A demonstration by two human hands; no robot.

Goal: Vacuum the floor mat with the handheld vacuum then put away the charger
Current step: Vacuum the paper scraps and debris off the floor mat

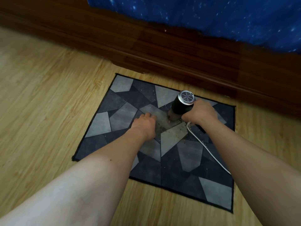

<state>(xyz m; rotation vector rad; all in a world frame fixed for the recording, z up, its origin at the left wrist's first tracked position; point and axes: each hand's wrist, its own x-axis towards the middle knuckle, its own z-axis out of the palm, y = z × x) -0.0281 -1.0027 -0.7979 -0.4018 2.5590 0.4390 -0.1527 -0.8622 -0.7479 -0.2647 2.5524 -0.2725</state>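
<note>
The handheld vacuum (181,106) stands nozzle-down near the middle of the floor mat (101,124), its round metal grille facing up at me. My right hand (199,112) has it by the handle, fingers (187,117) curled tight round the grip just beside the black barrel. It looks like a hard, smooth plastic body, compact and probably light enough for one hand. I judge the handle the only sensible hold, since the barrel is slick and the grille should be left uncovered. A white cable (206,149) runs from under my right hand back across the mat toward me. I take it for the charger lead; it is limp and likely to drag or snag, so I would keep it behind the nozzle. My left hand (144,124) rests on the mat just left of the nozzle, fingers laid forward and close together, holding nothing and pinning down the soft, thin fabric that could ruck under suction. Crumbs (178,123) lie scattered round the nozzle and along the cable. The mat lies on the pale wooden floor (40,103), near a dark bed frame (162,51) with a blue starry cover (211,17).
</note>
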